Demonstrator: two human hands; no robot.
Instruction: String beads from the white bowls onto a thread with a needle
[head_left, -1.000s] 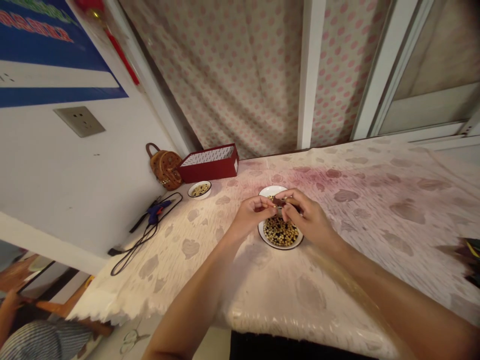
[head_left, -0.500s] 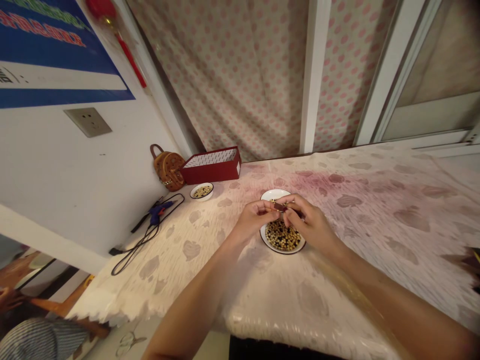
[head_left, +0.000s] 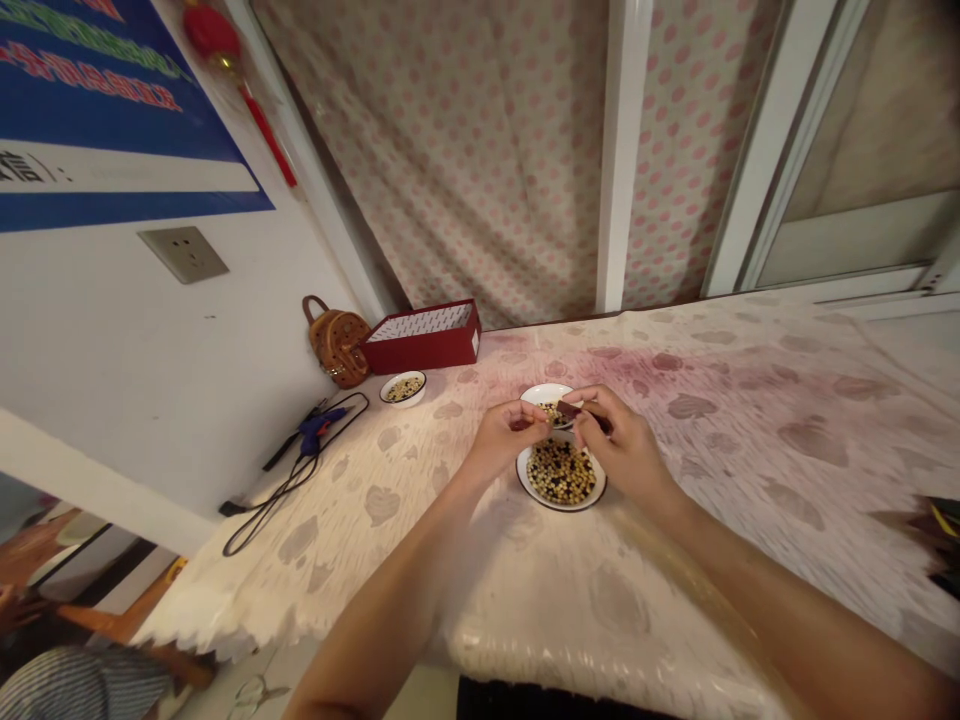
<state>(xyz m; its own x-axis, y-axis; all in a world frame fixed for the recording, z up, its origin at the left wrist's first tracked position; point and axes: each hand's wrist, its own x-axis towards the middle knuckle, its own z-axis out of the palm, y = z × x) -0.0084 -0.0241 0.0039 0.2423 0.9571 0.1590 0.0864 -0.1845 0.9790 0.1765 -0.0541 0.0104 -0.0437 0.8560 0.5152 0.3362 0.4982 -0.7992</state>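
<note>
A white bowl of mixed dark and pale beans (head_left: 561, 478) sits on the table in front of me. Behind it a second white bowl (head_left: 541, 395) shows partly, hidden by my hands. My left hand (head_left: 506, 437) hovers over the near bowl's far rim, its fingers pinched together on something I cannot make out. My right hand (head_left: 622, 445) is closed on a small dark reddish-brown object (head_left: 568, 410), held between thumb and fingers just above the bowls. The two hands almost meet.
A patterned cloth (head_left: 712, 440) covers the table. At the back left stand a red box (head_left: 424, 338), a brown woven bag (head_left: 337, 342), a small bowl of beans (head_left: 403, 388) and a blue glue gun with its cable (head_left: 315, 428). Another person's striped sleeve (head_left: 75, 685) shows bottom left.
My hands have drawn slightly apart over the bowls, and the right hand has lifted the dark object a little. The view has shifted slightly; the bowls stay put.
</note>
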